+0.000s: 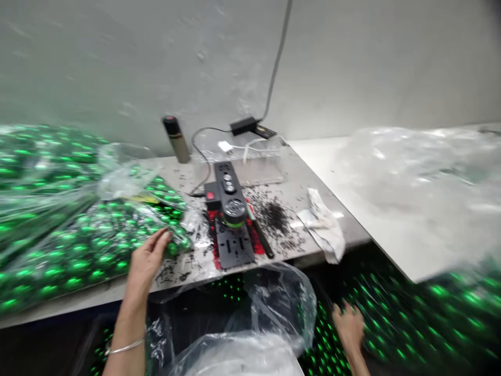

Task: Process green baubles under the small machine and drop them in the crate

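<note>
My left hand (151,251) is at the edge of a clear plastic bag of shiny green balls (78,250) on the table, fingertips pinched together at its right end; what they hold is too small to tell. On the lower right, my right hand (348,325) has its fingers apart and bent, over or against another bag of green balls (403,313) below the table. Between the hands stands a small black machine (230,198) on a slotted base plate. Open clear plastic (242,355) lies in front of me.
Small black pieces (276,216) are scattered beside a dark-handled tool (263,237). Crumpled white tissue (324,224) hangs over the table edge. Behind are a spray can (177,140), a clear tray (262,169) and a power adapter (243,125). Plastic bags (422,177) cover the white table at right.
</note>
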A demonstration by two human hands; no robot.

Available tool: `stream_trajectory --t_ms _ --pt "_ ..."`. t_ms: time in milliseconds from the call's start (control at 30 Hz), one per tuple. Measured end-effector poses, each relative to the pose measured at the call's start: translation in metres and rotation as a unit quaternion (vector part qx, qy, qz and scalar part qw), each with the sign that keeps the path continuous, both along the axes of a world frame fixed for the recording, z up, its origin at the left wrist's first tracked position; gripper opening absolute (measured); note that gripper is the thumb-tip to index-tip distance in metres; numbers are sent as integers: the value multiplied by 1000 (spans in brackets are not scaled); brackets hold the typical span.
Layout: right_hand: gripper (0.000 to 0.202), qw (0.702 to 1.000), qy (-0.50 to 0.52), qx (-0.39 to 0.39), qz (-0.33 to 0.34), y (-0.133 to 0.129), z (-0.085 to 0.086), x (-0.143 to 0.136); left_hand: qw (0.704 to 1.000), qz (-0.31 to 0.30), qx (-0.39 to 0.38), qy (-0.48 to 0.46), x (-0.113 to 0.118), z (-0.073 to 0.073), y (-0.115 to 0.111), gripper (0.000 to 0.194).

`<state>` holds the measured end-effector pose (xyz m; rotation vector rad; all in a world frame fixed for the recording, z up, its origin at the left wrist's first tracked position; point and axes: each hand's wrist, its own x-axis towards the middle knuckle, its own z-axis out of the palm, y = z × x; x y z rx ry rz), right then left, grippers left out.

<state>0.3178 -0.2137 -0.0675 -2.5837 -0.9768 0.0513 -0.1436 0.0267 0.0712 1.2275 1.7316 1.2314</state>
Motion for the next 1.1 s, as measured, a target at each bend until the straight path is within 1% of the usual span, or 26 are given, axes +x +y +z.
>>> stream_trajectory --t_ms 33,100,133,167,200,267,367,433,467,533,600,667,733,767,800,833,867,900,933,967,1000,1033,1100 --pt "57 999 -7 34 9 7 -3 7 1000 -9 9 26 -1 -1 4 56" --pt "56 980 -60 190 26 26 -7 21 995 -23 39 90 -2 -3 12 48" --pt "57 966 -83 241 43 37 -5 24 990 -30 54 128 -2 -3 17 43" --pt "55 953 -102 282 53 48 0 24 983 -37 65 168 -1 -2 21 38" --pt "50 940 -113 316 61 60 10 21 974 -44 72 208 0 0 26 35" --pt "38 916 -135 366 94 80 37 3 952 -61 78 288 5 4 35 31" --pt "28 879 -170 416 156 102 84 -37 904 -91 59 413 15 12 50 29" --pt "24 860 -173 440 190 111 106 -63 869 -111 11 483 22 17 61 27" --pt "23 852 -169 454 200 114 113 -74 856 -119 -13 503 25 17 67 24" --pt "23 844 -148 469 212 116 120 -93 845 -131 -44 516 31 17 77 18" --pt "24 846 -114 469 227 116 120 -107 850 -137 -48 506 35 14 85 16" --pt "24 850 -82 455 253 114 117 -118 858 -144 -49 491 36 12 89 19" --pt "22 849 -63 441 283 113 112 -126 866 -147 -44 476 34 13 88 27" --pt "22 848 -56 437 295 112 110 -129 882 -144 -40 448 32 15 85 31" --pt "22 846 -48 435 304 111 107 -132 908 -136 -35 394 29 18 81 35" --pt "22 844 -39 435 312 110 105 -134 941 -129 -29 311 27 21 75 39" --pt "23 842 -28 434 319 110 104 -136 972 -123 -21 200 25 24 67 43" --pt "22 840 -18 433 327 110 103 -137 990 -117 -15 74 23 27 58 46" --pt "22 838 -11 430 336 110 102 -139 992 -114 -12 -50 23 29 48 49" --pt "21 835 -7 427 346 110 103 -142 981 -114 -13 -155 24 30 38 50" --pt "20 834 -5 422 355 110 104 -144 964 -112 -20 -242 26 30 28 49" --pt "21 833 -6 418 363 111 106 -148 943 -109 -33 -314 30 28 19 46" --pt "24 830 -13 408 380 111 111 -155 902 -97 -65 -416 41 20 2 36"
